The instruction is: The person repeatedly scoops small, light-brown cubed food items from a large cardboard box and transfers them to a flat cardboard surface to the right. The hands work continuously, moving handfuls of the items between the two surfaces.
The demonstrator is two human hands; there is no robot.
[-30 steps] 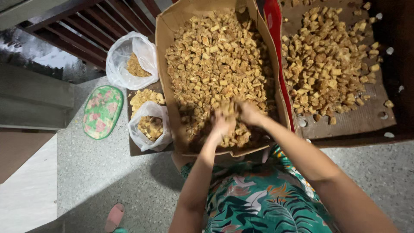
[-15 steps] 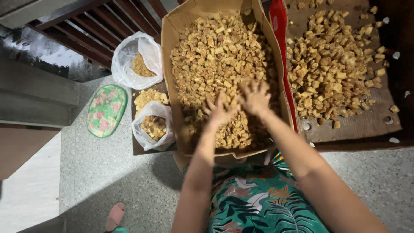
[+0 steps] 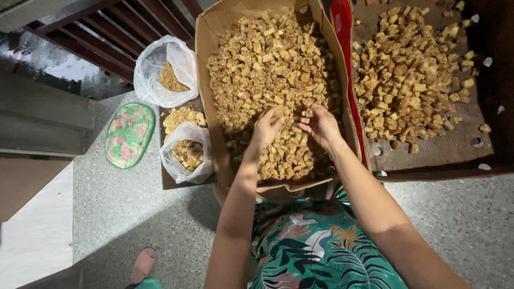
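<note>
- Compared with a second before, both hands had moved up the cardboard box (image 3: pixel 214 80), from its near edge towards the middle of the heap of golden-brown chunks (image 3: pixel 267 59).
- This suggested that the sorting went on deeper into the pile, with the near part already gone over.
- The left hand (image 3: pixel 266 128) lay flat on the chunks, its fingers (image 3: pixel 276 115) loosely spread and a little curled; I could not tell if any piece was held under the palm.
- The right hand (image 3: pixel 321 124) rested just beside it, its fingers (image 3: pixel 308 113) bent towards the left hand, perhaps pinching a small piece, but this was too small to be sure.
- The chunks lay directly under and around both hands, touching the fingertips.
- More chunks were spread on a dark tray (image 3: pixel 455 152) to the right, apart from the hands.
- Two plastic bags (image 3: pixel 184 152) with chunks stood left of the box, beside a flowered plate (image 3: pixel 128 135) on the floor (image 3: pixel 134 214).
</note>
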